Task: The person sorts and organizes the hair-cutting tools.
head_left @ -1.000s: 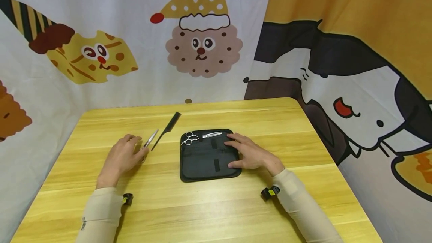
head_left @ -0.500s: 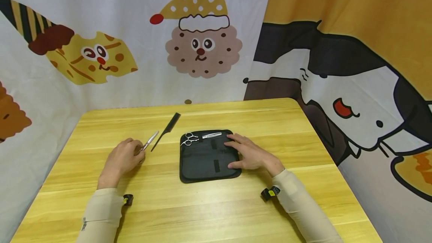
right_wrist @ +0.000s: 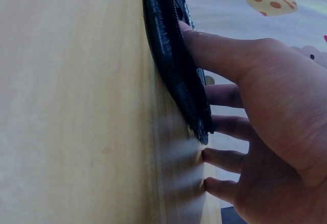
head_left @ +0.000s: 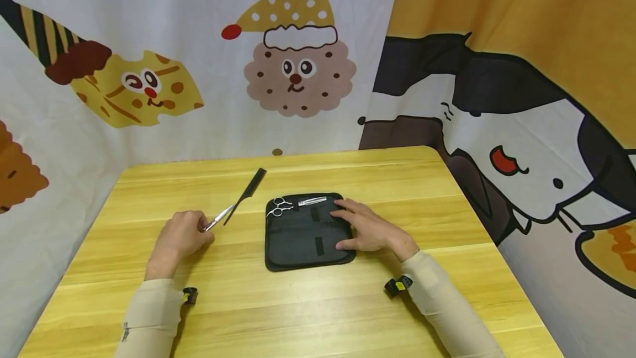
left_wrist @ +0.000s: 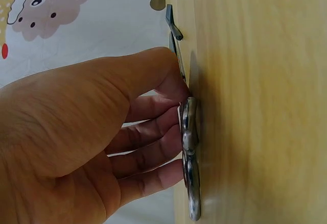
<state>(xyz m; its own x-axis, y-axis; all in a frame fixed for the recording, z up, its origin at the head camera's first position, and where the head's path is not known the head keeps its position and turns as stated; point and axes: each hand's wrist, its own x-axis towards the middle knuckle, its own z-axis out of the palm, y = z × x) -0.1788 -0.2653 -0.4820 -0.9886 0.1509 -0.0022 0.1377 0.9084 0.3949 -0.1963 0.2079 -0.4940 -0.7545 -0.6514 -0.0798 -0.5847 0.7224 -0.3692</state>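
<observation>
My left hand [head_left: 180, 237] pinches a pair of silver scissors [head_left: 218, 217] at the left of the table, blades pointing away and to the right. In the left wrist view their finger loops [left_wrist: 192, 183] stand close to the wood, with thumb and fingertips around them. Just beyond the blades lies a black comb [head_left: 254, 183] with a thin tail. My right hand [head_left: 370, 227] rests with spread fingers on the right edge of a black zip case [head_left: 298, 247]; its thumb touches the zip side in the right wrist view. Another pair of silver scissors [head_left: 280, 207] is tucked across the case's top.
The wooden table [head_left: 318, 314] has rounded far corners and meets a cartoon-printed curtain [head_left: 208, 32] behind. Small black cameras sit at both wrists, the right one [head_left: 396, 286] close over the table. Dark loops [head_left: 319, 246] show on the case.
My left hand has closed its fingers on the scissors and drawn them slightly nearer, turning the blades toward the comb's tail. The right hand stays on the case.
</observation>
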